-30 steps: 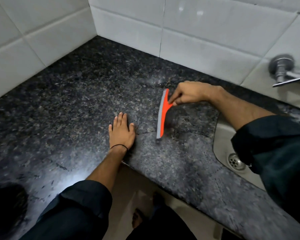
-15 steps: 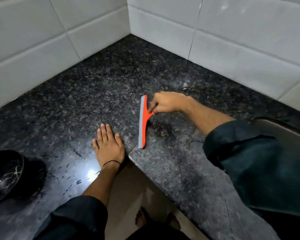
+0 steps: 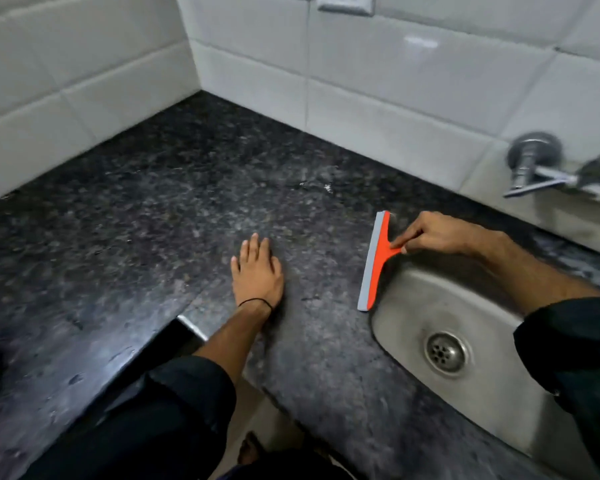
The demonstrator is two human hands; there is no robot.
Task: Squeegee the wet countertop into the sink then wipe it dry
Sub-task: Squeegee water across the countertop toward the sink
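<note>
An orange squeegee (image 3: 376,261) with a grey rubber blade stands on the dark speckled countertop (image 3: 160,202), right at the left rim of the steel sink (image 3: 409,299). My right hand (image 3: 433,235) grips its short handle from the sink side, fingers closed around it. My left hand (image 3: 258,270) lies flat on the countertop, palm down and fingers together, well left of the squeegee, a black band on the wrist. The sink's round drain (image 3: 445,353) shows below my right forearm. No cloth is in view.
White tiled walls (image 3: 378,81) close the counter at the back and left, meeting in a corner. A metal tap (image 3: 534,168) juts from the wall above the sink. The counter's front edge has an inner corner (image 3: 187,327) near my left wrist; floor shows below.
My right hand has dragged the squeegee rightward across the counter to the sink's rim. The view swung right, showing sink and tap again. My left hand stays flat on the counter.
</note>
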